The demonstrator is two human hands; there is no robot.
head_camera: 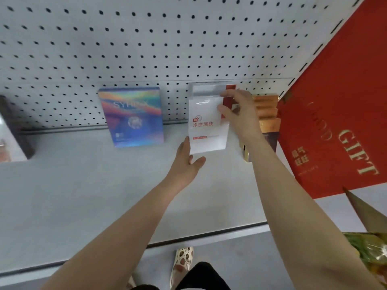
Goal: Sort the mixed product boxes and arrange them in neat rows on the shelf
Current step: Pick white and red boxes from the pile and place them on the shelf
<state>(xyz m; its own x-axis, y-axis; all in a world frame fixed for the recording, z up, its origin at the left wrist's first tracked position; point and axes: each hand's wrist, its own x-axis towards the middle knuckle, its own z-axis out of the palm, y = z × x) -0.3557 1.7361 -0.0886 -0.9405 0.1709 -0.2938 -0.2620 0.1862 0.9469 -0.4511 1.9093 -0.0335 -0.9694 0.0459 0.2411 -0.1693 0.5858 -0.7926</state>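
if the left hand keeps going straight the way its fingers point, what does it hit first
Most likely the white box: the left hand points up toward the box's lower left corner and looks already at it. Depth is unclear, so contact can't be confirmed.

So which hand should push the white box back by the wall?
Probably the right hand: it already grips the white box's top corner. The left hand only touches its bottom edge, fingers straight.

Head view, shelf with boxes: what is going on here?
A person is placing a white box upright at the back of a grey shelf. The right hand grips its upper right corner; the left hand touches its lower left corner with straight fingers. An iridescent box leans on the pegboard to the left; a red gift box stands on the right.
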